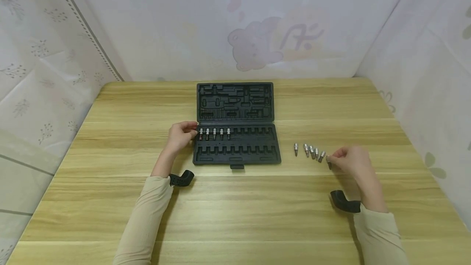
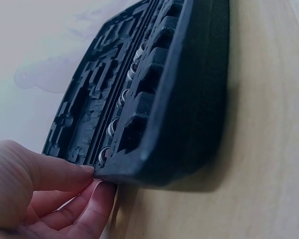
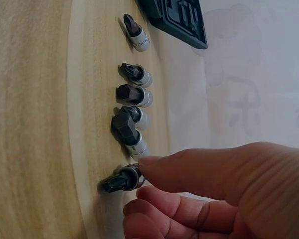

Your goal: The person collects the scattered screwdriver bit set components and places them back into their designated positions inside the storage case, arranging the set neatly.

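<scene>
A black plastic tool case point(image 1: 254, 142) lies open on the wooden table, its lid point(image 1: 235, 102) folded back. Several bit sockets point(image 1: 214, 133) with silver ends sit in the left part of its upper row of slots. My left hand point(image 1: 179, 136) grips the case's left edge near the hinge, thumb against the rim. Between thumb and fingers, my right hand point(image 1: 353, 160) pinches a dark-tipped bit socket point(image 3: 120, 180) at its silver end, low over the table. Beside it, several loose bit sockets point(image 1: 311, 151) lie in a row right of the case.
A latch point(image 1: 237, 166) sticks out from the case's front edge. Black wrist mounts point(image 1: 182, 178) are worn on both forearms. Patterned cloth point(image 1: 176, 23) hangs behind the wooden table point(image 1: 235, 212) and at its sides.
</scene>
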Demonstrator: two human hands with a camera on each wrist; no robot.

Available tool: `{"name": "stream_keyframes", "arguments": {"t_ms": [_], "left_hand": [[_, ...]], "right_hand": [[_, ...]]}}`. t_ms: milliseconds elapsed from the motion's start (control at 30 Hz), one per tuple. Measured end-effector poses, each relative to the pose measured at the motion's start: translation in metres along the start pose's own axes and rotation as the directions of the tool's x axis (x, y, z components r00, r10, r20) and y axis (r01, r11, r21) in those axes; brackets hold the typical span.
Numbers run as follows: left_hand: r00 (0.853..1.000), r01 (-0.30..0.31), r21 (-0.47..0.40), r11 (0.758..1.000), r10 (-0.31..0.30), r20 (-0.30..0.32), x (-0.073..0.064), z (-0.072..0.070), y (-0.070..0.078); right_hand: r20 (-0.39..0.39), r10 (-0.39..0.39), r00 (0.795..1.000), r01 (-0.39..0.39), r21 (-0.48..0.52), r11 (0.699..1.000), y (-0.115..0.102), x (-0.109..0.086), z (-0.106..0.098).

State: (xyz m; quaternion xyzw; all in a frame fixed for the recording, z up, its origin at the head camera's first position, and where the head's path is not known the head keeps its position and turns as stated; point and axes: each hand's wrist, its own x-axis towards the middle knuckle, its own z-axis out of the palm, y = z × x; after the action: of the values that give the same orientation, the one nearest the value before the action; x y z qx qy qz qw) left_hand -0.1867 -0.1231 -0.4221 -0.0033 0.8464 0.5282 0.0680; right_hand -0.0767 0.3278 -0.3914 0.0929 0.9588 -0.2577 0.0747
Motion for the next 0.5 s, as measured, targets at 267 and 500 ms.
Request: {"name": "stream_keyframes", "arguments": {"t_ms": [267,500], "left_hand": [[1.0,0.009,0.002,1.0,-0.009,0.002,-0.0012,-0.0011,0.0013],[0.999,-0.034,-0.011,0.999,0.034,-0.002,0.002,-0.0015,-0.0032]], "right_hand": [[0.108,0.046,0.993,-0.05,0.034,0.998,-0.0013,0.0043,-0.0013],[0.102,0.035,0.994,-0.037,0.022,0.999,0.0,0.0069,0.0004]]}}
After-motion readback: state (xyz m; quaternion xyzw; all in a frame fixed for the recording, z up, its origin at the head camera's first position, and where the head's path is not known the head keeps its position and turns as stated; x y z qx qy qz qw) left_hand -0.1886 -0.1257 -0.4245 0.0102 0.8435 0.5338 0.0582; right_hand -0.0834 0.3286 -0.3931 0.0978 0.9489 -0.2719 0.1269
